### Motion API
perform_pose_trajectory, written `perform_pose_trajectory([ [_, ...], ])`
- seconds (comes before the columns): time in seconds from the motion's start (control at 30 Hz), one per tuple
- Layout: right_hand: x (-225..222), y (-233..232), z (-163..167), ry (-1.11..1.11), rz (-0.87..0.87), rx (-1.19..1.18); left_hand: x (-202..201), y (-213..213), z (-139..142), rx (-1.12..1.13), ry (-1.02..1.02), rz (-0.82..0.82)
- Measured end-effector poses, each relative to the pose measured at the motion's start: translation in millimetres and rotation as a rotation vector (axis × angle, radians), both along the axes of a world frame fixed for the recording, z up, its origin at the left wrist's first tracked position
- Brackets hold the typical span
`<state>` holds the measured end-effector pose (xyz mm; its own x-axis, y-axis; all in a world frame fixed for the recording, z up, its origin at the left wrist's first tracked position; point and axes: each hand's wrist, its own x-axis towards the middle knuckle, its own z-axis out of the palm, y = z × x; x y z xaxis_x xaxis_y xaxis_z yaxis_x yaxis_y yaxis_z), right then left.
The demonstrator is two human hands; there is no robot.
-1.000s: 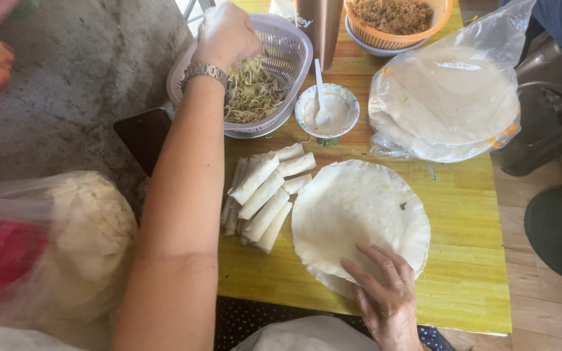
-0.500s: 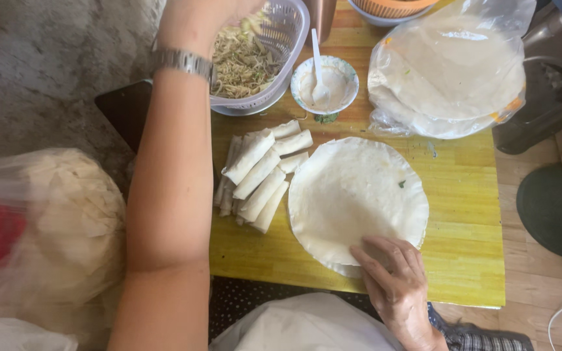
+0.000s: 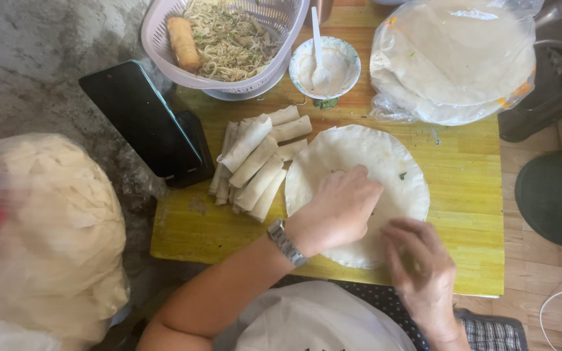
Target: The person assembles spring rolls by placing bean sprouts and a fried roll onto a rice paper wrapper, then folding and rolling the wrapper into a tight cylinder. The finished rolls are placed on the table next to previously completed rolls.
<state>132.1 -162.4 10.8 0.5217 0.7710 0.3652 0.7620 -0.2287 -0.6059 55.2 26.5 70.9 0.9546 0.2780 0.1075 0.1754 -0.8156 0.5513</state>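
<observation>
A round pale wrapper lies flat on the yellow table. My left hand, with a metal watch on the wrist, rests on the wrapper's middle. Its fingers are bunched downward over a pinch of filling that is mostly hidden. My right hand is blurred, fingers apart, and touches the wrapper's near edge. Several finished white rolls lie stacked just left of the wrapper. The white basket of shredded filling stands at the back, with one fried roll inside.
A small bowl of white paste with a spoon sits behind the wrapper. A plastic bag of stacked wrappers lies at the back right. A black phone leans at the table's left edge. A large bag of pale sheets is at the far left.
My left hand has left the basket and come down onto the middle of the wrapper. My right hand has shifted slightly along the wrapper's near edge.
</observation>
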Motion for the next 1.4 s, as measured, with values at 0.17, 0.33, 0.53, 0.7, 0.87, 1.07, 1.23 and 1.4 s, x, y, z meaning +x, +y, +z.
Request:
perform_pose_trajectory([
  [0.17, 15.9, 20.3, 24.3, 0.241, -0.046, -0.061, -12.1, 5.9, -18.0, -0.021, -0.073, -0.062],
  [0.33, 23.3, 45.4, 54.3, 0.387, 0.203, -0.146, -23.8, 7.5, -23.3, -0.102, -0.236, 0.046],
  [0.53, 20.2, 64.0, 46.9, 0.314, 0.361, -0.103, -34.3, 0.9, -21.8, -0.078, -0.258, 0.116],
  [0.7, 14.9, 67.8, 30.3, 0.317, 0.244, -0.109, -49.4, -1.0, -16.9, -0.070, -0.274, 0.099],
  [0.87, 15.4, 67.2, 31.2, 0.392, 0.219, -0.164, -47.6, -4.0, -13.0, -0.046, -0.253, 0.181],
  [1.07, 19.1, 62.8, 38.6, 0.520, 0.206, -0.132, -46.8, 0.5, -7.3, 0.016, -0.212, 0.151],
  [1.23, 17.9, 56.0, 40.2, 0.364, 0.202, -0.066, -46.2, -4.0, -3.2, -0.085, -0.263, 0.104],
  [1.4, 17.6, 47.9, 45.5, 0.188, 0.146, -0.039, -48.8, 3.5, 0.2, -0.139, -0.291, 0.081],
])
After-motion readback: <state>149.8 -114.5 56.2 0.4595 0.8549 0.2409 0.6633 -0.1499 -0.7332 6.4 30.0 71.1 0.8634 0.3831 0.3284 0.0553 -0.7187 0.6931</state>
